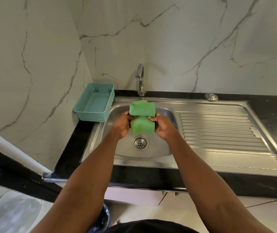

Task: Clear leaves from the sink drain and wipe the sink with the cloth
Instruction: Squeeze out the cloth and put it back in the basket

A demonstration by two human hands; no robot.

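Note:
A green cloth (142,116) is held folded above the steel sink basin (161,145). My left hand (123,124) pinches its left edge and my right hand (163,126) pinches its right edge, both at the fold in the middle. Below the cloth lies the round drain (140,143), its strainer holes bare with no leaves visible on it. The basin floor looks shiny and free of debris.
A teal plastic basket (94,102) stands on the black counter at the sink's left. The chrome tap (140,79) rises behind the basin. A ribbed draining board (218,132) extends right. A loose drain cover (211,97) rests on the back counter. A bin with a plastic liner (11,212) sits lower left.

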